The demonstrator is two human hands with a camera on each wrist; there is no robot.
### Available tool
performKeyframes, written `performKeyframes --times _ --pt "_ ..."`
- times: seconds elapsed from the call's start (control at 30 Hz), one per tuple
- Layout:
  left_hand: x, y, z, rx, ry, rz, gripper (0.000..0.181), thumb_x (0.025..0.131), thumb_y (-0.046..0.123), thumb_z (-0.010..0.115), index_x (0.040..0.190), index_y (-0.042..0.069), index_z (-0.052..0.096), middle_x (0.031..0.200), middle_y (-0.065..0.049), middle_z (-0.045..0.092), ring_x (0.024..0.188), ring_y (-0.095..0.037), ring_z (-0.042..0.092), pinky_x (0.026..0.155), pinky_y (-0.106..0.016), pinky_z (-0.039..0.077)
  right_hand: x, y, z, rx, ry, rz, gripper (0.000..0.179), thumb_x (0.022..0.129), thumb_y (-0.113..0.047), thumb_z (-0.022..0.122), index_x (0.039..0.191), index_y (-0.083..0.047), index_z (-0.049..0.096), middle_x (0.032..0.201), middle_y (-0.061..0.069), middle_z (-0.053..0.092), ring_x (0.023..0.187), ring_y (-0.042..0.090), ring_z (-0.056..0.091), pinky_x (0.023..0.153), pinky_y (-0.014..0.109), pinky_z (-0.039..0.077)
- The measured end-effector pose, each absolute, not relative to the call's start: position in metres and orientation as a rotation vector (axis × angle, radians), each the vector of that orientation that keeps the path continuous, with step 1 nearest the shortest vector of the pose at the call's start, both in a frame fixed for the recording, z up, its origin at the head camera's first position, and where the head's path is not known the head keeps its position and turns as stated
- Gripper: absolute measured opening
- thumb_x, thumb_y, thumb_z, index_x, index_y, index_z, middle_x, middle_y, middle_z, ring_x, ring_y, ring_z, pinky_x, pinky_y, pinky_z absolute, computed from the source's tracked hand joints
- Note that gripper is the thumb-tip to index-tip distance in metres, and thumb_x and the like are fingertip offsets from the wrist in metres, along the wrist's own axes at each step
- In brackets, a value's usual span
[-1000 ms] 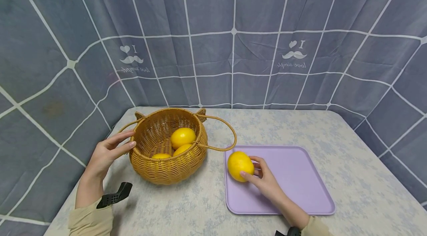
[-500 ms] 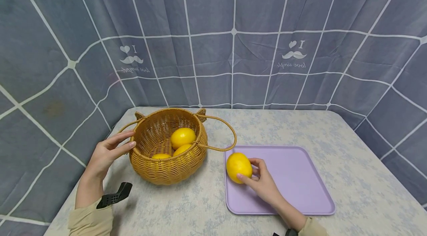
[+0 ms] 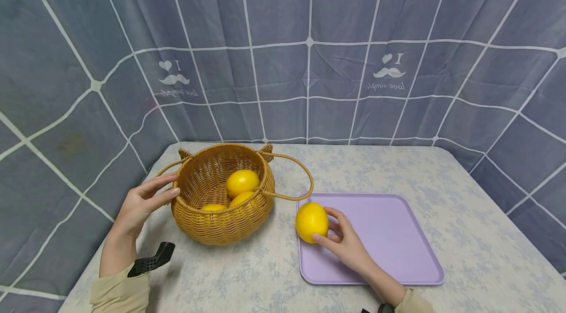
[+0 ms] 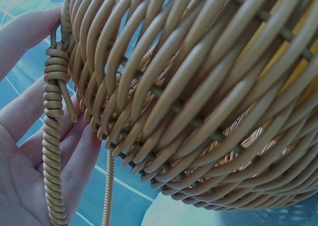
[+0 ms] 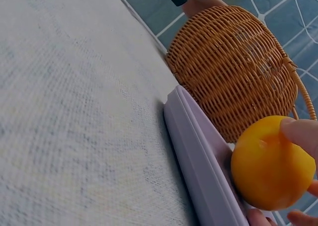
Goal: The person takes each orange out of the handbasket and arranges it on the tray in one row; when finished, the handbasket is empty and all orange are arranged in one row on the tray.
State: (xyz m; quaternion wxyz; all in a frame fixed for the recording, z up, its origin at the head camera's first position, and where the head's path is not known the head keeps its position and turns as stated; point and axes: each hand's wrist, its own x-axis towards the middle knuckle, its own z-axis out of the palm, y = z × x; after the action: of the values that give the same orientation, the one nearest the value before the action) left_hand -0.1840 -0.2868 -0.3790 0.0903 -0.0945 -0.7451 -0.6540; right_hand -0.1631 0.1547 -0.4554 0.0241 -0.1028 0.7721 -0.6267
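We see the right grip (image 3: 347, 244) holding a yellow fruit (image 3: 311, 222) between thumb and fingers, at the left side of a lilac tray (image 3: 384, 234); whether they touch, we cannot tell. Further left, we find the left grip (image 3: 138, 205) resting extended fingers against a wicker basket (image 3: 221, 227) containing three yellow fruits (image 3: 242, 183), on a pale worktop (image 3: 464, 190).

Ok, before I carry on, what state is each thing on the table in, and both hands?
Basket: open-topped, three yellow fruits visible inside
Right handle: swung outward
Left handle: outward too, partly hidden in the head view
Tray: lying flat
Held fruit: at the tray's left edge; contact with tray unclear
Left hand: touching the basket's left side
Right hand: gripping the held fruit
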Motion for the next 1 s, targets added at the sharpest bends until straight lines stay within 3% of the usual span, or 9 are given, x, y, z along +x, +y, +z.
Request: performKeyframes --times 0.17,0.5,1.0 --pt "-0.1842 -0.2870 -0.3793 -0.276 -2.228 -1.926 0.039 0.088 0.003 0.064 0.127 0.006 0.060 0.117 0.016 0.059 0.114 0.002 0.044 0.075 -0.015 0.049 -0.1642 0.1548 -0.4575 -0.371 2.328 -1.988 0.067 0.080 -0.007 0.075 0.136 -0.008 0.037 0.141 0.018 0.036 0.121 0.038 0.048 0.086 0.029 0.050" --pt "-0.1847 -0.2874 -0.3796 -0.287 -2.225 -1.924 0.038 0.089 0.002 0.064 0.126 0.008 0.061 0.117 0.015 0.059 0.113 0.001 0.046 0.073 -0.016 0.049 -0.1647 0.1560 -0.4583 -0.361 2.391 -1.941 0.067 0.081 -0.010 0.075 0.137 -0.006 0.038 0.135 0.021 0.041 0.113 0.033 0.053 0.087 0.028 0.050" --pt "-0.1843 -0.2876 -0.3795 -0.293 -2.220 -1.929 0.038 0.089 0.002 0.064 0.126 0.007 0.061 0.117 0.015 0.059 0.112 0.002 0.047 0.073 -0.016 0.049 -0.1656 0.1623 -0.4546 -0.473 2.508 -1.787 0.066 0.081 -0.020 0.075 0.137 -0.018 0.041 0.136 0.011 0.039 0.117 0.032 0.047 0.086 0.028 0.049"
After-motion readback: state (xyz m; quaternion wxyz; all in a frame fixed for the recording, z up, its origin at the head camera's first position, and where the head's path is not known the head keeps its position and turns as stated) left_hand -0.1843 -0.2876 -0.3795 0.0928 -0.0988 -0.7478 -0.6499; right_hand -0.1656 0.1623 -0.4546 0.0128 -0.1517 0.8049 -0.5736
